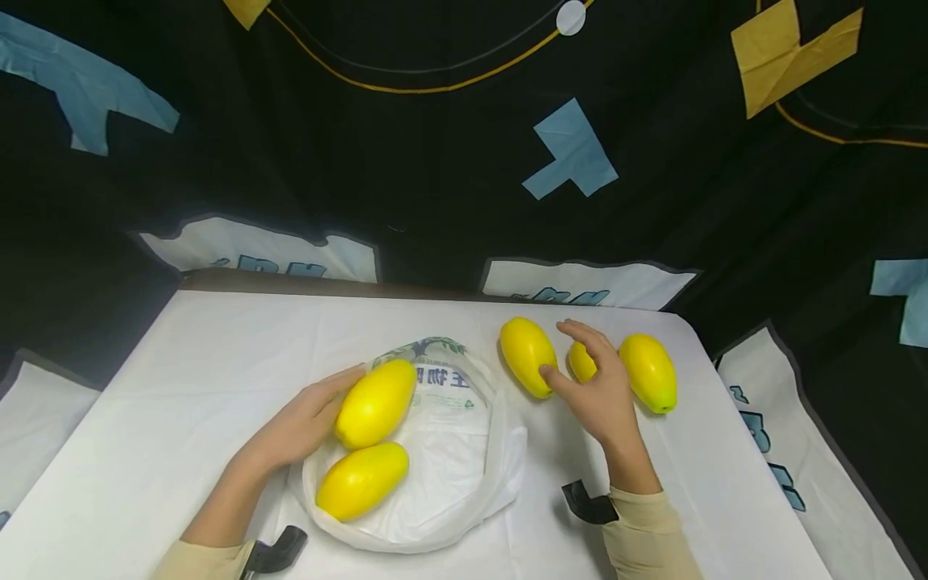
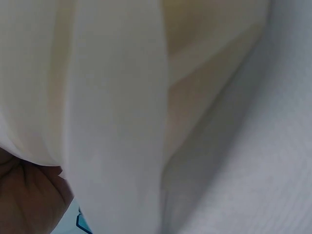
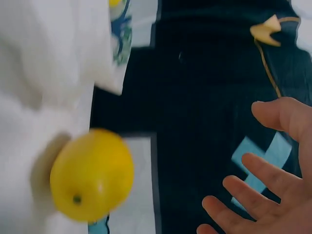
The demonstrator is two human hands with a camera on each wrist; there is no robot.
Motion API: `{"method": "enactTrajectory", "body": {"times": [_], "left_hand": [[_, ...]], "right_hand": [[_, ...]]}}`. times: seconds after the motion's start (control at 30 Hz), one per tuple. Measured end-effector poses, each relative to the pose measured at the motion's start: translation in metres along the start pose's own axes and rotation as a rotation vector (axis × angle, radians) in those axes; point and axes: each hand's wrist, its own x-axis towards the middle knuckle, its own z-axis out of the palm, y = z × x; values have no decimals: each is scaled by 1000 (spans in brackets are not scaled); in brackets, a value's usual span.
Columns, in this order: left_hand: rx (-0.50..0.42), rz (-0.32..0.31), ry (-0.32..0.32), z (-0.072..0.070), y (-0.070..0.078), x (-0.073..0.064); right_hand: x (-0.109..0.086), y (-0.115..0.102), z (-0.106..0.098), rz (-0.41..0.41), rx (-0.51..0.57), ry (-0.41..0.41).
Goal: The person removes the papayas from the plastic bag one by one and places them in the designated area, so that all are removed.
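Observation:
A white plastic bag with its mouth open lies on the table, holding two yellow mangoes, the upper mango and the lower mango. Along the bag's left rim rests my left hand, fingers stretched out and partly hidden behind the upper mango; folds of plastic fill most of the left wrist view. To the right, my right hand hovers over a mango it partly covers, fingers and thumb spread with nothing held. Its thumb overlaps another mango at the left. The right wrist view shows the spread fingers.
One more mango lies right of my right hand. A white cloth covers the table. Behind it hangs a black curtain with blue and yellow patches. A black strap mount sticks out from my right wrist.

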Motion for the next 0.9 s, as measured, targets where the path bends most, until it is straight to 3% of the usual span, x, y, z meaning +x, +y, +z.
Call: {"method": "enactTrajectory", "body": {"times": [0.33,0.63,0.9], "left_hand": [[7,15,8,0,0,-1],[20,11,3,1,0,0],[21,25,3,0,1,-1]], "right_hand": [[-12,-26,27,-124,85,-195],[-21,-41,50,-298,132,-409],[-27,-54,71,-500,185,-587]]}}
